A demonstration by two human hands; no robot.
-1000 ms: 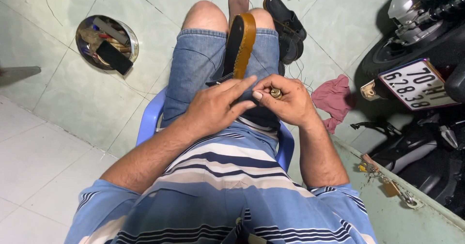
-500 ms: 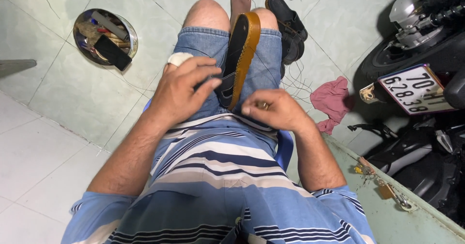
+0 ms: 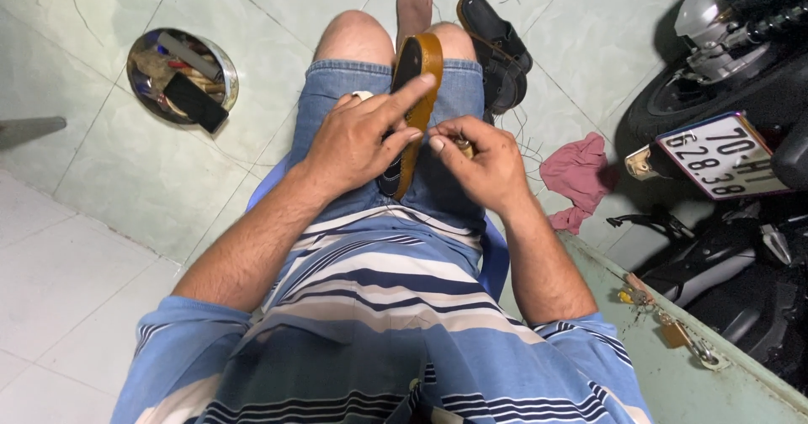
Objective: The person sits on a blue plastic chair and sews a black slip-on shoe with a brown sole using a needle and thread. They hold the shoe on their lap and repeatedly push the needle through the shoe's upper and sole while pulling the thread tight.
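Sitting hemmed in by the parked black motorbike (image 3: 732, 247), my left hand (image 3: 358, 142) now steadies the brown-edged black sandal sole (image 3: 412, 104) across my lap, fingers spread, right hand (image 3: 475, 159) pinching something small, no longer apart.

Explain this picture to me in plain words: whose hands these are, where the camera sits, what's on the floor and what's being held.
No machine here: a person sits on a blue plastic chair, and the camera is worn on the head, looking down over a striped shirt and denim shorts. A brown and black sandal lies on the lap. The left hand rests on it, forefinger stretched along its sole edge. The right hand pinches something small at its side; too hidden to name. On the tiled floor: a round metal bowl of tools, a black sandal, a pink rag, and a parked motorbike.
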